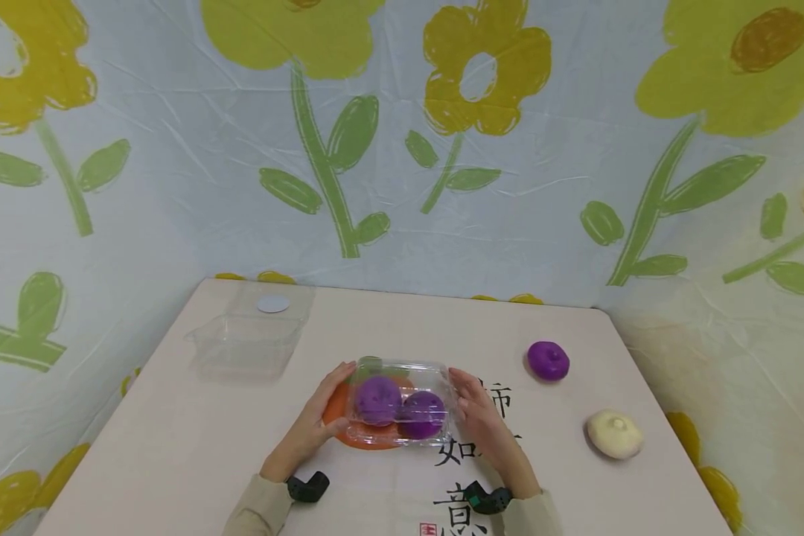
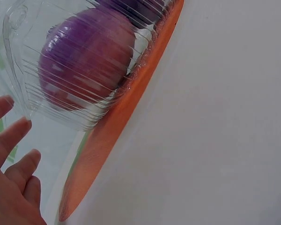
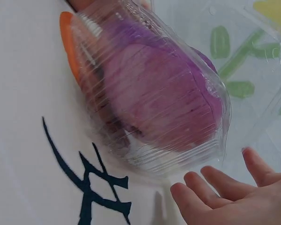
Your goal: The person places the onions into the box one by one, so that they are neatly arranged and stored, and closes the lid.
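A clear plastic clamshell box stands in the middle of the table over an orange printed fruit. Inside it sit two round purple onion-like pieces, one at the left and one at the right. My left hand is at the box's left end; the left wrist view shows its fingers spread loosely beside the corner. At the opposite end is my right hand. Its fingers extend, slightly bent, close to the ribbed side in the right wrist view.
Another clear box stands with its lid raised at the back left. To the right lie a loose purple onion-like piece and a cream-coloured bulb. Dark printed characters mark the table's front. A flowered cloth hangs behind.
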`<state>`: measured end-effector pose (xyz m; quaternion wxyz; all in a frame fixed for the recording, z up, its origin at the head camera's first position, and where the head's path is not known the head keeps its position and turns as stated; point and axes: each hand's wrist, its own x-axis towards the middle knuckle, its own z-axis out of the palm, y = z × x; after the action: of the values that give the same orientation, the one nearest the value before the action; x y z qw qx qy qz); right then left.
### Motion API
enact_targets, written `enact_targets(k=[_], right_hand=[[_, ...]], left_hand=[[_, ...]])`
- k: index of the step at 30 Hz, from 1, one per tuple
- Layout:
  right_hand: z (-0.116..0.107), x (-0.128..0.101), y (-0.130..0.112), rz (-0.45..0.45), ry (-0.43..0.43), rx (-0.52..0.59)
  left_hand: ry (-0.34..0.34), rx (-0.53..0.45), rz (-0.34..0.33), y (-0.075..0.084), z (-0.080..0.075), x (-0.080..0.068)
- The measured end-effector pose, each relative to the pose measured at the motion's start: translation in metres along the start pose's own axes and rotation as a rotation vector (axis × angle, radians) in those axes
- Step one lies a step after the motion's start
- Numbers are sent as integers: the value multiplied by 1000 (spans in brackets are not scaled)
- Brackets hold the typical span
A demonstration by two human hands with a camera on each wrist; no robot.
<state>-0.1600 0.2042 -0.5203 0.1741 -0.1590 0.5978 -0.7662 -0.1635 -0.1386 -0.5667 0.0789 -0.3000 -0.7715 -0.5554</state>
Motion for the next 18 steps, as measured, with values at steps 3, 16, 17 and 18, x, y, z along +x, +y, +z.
enact_targets(k=[3,16,17,18], right_hand=[[0,-3,3,-4,-37,-20],[-2,-12,20,-58,-112,157],[-2,-12,21,-69,-118,161],[-3,-12,23,-77,-125,162]], left_hand=[[3,3,-4,-1,-1,-1],[-5,46,-21,8,0,1],[-9,48,-30,9,0,1],[-10,50,-33,9,0,0]])
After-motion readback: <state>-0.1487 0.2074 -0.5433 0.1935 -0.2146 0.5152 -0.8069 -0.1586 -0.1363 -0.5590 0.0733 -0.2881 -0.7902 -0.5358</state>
